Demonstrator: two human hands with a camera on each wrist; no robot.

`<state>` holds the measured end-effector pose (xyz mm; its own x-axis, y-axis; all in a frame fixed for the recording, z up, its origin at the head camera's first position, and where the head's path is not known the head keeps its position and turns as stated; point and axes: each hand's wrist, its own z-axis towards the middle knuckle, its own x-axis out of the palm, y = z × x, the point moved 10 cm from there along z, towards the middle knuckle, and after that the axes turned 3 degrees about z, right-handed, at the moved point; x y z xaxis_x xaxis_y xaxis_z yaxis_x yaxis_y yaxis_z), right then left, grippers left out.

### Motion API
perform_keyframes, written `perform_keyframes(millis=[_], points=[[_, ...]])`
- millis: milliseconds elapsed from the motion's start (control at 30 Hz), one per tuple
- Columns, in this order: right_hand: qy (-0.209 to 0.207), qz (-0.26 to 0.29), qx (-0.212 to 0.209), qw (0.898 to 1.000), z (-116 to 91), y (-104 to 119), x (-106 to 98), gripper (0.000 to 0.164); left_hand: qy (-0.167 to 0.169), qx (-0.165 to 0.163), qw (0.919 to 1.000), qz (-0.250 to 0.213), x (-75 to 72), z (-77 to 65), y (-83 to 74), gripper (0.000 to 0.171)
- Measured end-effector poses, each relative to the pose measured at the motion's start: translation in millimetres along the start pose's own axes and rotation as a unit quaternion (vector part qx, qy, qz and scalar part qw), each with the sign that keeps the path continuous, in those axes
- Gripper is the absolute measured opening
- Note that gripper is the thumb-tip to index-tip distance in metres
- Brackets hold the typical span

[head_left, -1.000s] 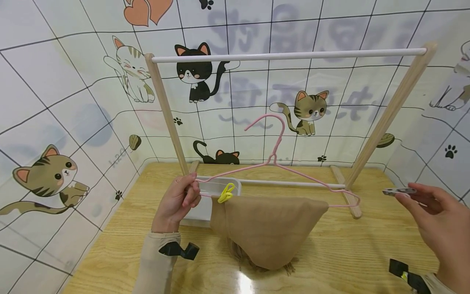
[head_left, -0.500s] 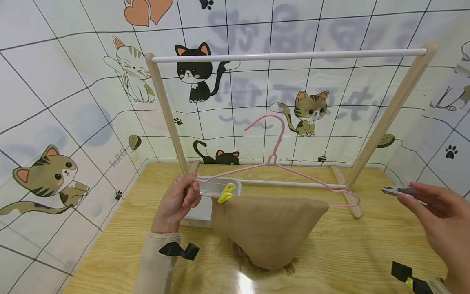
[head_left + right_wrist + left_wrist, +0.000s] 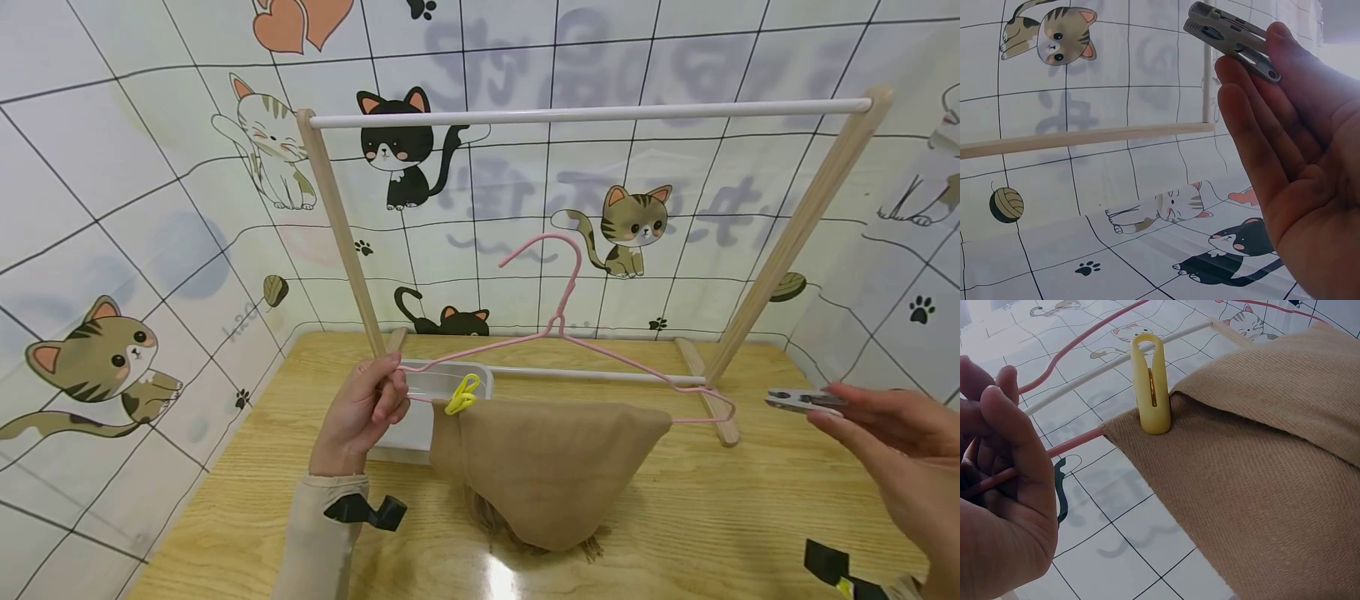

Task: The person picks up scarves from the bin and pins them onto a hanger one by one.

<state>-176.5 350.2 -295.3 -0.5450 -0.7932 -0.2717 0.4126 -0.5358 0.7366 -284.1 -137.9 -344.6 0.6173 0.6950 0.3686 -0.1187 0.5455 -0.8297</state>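
Note:
My left hand (image 3: 367, 408) grips the left end of a pink clothes hanger (image 3: 622, 360), its fingers curled round the wire. Over the hanger's lower bar hangs a folded brown fringed cloth (image 3: 555, 467). A yellow clothespin (image 3: 462, 395) clips the cloth's top left corner to the bar; the left wrist view shows this clothespin (image 3: 1151, 387) upright, close to the hand (image 3: 1010, 487). Off to the right, beyond the hanger's end, my right hand (image 3: 892, 442) pinches a grey clothespin (image 3: 798, 402) between thumb and fingers. In the right wrist view that clothespin (image 3: 1232, 40) points away from the palm.
A rack with a white top rail (image 3: 585, 114) and wooden legs (image 3: 795, 242) stands behind the hanger on the wooden table (image 3: 247, 508). A white plastic bin (image 3: 405, 446) sits behind the left hand and cloth. Cat-printed sheeting (image 3: 150, 183) lines the walls.
My right hand has shifted slightly right and down and turned, so the grey clothespin's tip points further left and shows more open. The left hand, hanger and cloth have stayed still.

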Motion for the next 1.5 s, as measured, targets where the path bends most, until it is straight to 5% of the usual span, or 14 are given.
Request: perform_keyframes(millis=[167, 533, 867, 1500], points=[[0.03, -0.008, -0.037, 0.999, -2.5, 18.5, 13.3, 0.029, -0.003, -0.001, 1.0, -0.002, -0.7, -0.7, -0.3, 0.052], [0.058, -0.055, -0.049, 0.996, -6.2, 38.1, 31.4, 0.035, -0.003, 0.002, 1.0, 0.001, 0.0, 0.2, -1.0, 0.053], [0.084, -0.083, -0.025, 0.993, -9.6, 36.3, 43.1, 0.031, -0.007, 0.0, 1.0, -0.004, 0.1, -0.1, -0.9, 0.054], [0.119, -0.079, -0.07, 0.987, -8.2, 46.1, 63.5, 0.036, -0.003, 0.001, 1.0, 0.0, 1.3, 0.5, -1.8, 0.054]])
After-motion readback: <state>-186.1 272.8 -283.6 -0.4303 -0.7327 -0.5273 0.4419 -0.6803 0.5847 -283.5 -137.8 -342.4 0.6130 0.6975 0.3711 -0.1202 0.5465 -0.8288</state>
